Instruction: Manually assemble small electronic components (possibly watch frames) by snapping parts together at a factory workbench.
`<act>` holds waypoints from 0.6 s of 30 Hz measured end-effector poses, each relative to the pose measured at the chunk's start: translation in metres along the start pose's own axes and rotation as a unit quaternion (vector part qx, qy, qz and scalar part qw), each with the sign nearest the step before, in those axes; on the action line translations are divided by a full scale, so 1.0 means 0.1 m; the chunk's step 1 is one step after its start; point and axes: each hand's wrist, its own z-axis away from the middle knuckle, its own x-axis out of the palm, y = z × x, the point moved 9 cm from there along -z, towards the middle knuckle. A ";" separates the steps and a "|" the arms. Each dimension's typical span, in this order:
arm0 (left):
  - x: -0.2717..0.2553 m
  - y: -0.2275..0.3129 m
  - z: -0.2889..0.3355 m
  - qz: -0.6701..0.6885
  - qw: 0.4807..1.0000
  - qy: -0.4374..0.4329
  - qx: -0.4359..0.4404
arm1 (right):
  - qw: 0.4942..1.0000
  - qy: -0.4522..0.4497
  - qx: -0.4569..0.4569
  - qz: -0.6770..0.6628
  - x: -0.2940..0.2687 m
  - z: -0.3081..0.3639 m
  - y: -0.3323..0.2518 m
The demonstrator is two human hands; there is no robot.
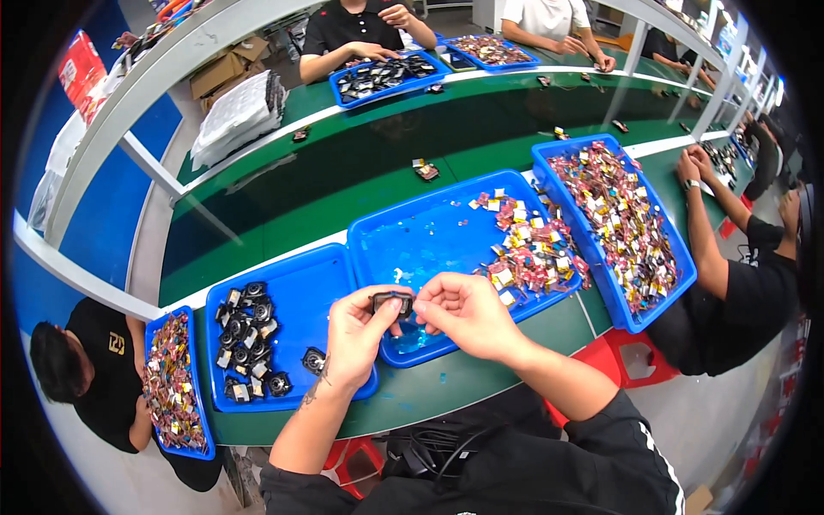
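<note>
My left hand (354, 333) holds a small black rectangular housing (392, 303) between thumb and fingers, above the seam between two blue trays. Close beside its right edge, my right hand (468, 316) has its fingertips pinched together; what they hold, if anything, is too small to make out. Under my hands lies the middle blue tray (403, 225), with small red circuit boards (536, 249) with white and yellow parts heaped at its right side. The left blue tray (313, 262) carries several black speaker-like modules (247, 339), one of them (314, 360) lying apart near my left wrist.
A full tray of circuit boards (618, 227) stands at the right, another (176, 386) at the far left. Beyond runs a green conveyor belt (343, 163) with scattered parts (426, 170). White frame posts (154, 167) rise at the left. Co-workers sit across and on both sides.
</note>
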 end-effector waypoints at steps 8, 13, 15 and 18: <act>-0.17 -0.18 0.01 0.085 0.991 0.080 -0.071 | 0.576 0.208 -0.065 0.788 -1.60 -0.23 -0.40; -0.26 -0.25 -0.02 0.124 0.986 0.092 -0.059 | 0.632 0.190 -0.035 0.751 -1.87 -0.27 -0.34; -0.30 -0.26 0.02 0.145 0.982 0.095 -0.074 | 0.666 0.221 -0.127 0.702 -1.76 -0.23 -0.49; -0.33 -0.18 0.05 0.166 0.980 0.097 -0.056 | 0.761 0.209 -0.155 0.595 -1.24 -0.16 -0.78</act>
